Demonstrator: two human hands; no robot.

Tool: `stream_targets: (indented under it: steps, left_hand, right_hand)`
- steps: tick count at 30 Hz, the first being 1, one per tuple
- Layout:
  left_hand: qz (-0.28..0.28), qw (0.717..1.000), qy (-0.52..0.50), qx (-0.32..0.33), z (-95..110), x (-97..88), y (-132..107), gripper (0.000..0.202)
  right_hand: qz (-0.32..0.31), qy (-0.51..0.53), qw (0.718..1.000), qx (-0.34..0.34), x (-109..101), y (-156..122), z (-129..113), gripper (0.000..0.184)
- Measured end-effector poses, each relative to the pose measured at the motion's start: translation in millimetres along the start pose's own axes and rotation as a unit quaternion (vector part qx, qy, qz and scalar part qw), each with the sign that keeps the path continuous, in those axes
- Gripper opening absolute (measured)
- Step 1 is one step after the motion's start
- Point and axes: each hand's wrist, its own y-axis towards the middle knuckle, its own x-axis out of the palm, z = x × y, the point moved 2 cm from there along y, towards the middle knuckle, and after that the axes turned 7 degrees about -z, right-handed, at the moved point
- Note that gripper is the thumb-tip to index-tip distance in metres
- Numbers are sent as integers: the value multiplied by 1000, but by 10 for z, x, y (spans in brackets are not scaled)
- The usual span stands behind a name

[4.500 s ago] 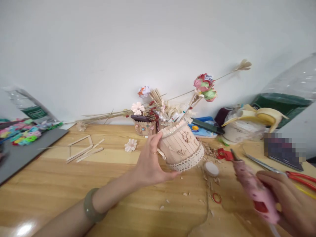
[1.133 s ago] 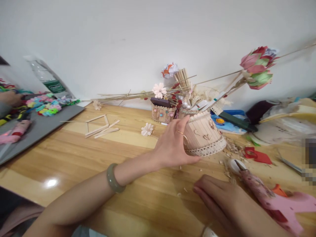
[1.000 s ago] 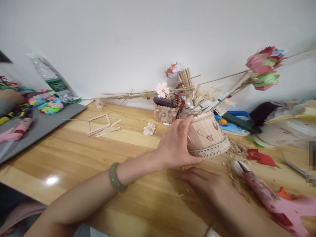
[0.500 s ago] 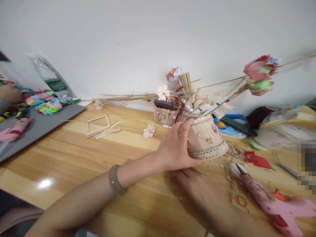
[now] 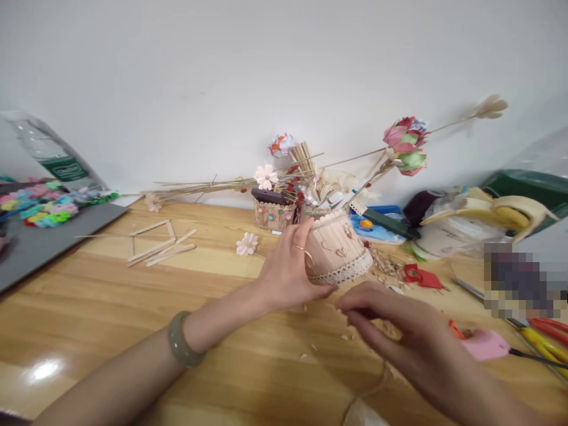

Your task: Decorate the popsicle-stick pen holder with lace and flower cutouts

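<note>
My left hand (image 5: 287, 269) is wrapped round the side of a small pot made of wooden sticks (image 5: 339, 248), trimmed with lace at its lower rim and tilted on the wooden table (image 5: 133, 319). My right hand (image 5: 399, 334) hovers just in front of the pot. Its fingertips are pressed together in a pinch, and I cannot make out what is between them. A pink glue gun (image 5: 484, 344) lies on the table behind my right hand, with nothing touching it. Wood shavings are scattered around the pot.
Behind the pot stand a smaller stick box (image 5: 270, 214) and paper flowers on long stems (image 5: 406, 145). Loose wooden sticks (image 5: 155, 245) and a paper flower (image 5: 247, 244) lie to the left. A grey board (image 5: 44, 245), a water bottle (image 5: 48, 160), scissors (image 5: 548, 332) and a banana peel (image 5: 497, 210) are also in view.
My right hand put down the glue gun, reached under the pot, and has now drawn back with its fingertips pinched. My left hand kept hold of the pot throughout.
</note>
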Motion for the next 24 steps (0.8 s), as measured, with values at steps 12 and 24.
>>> stream_targets:
  steps: [12, 24]
  left_hand:
    - [-3, 1000, 13, 8, 14, -2, -23, 104]
    - [-1, 1000, 5, 10, 7, 7, -7, 103]
  right_hand:
    - [83, 154, 977, 124, -365, 79, 368, 16]
    - [108, 51, 990, 73, -345, 102, 505, 18]
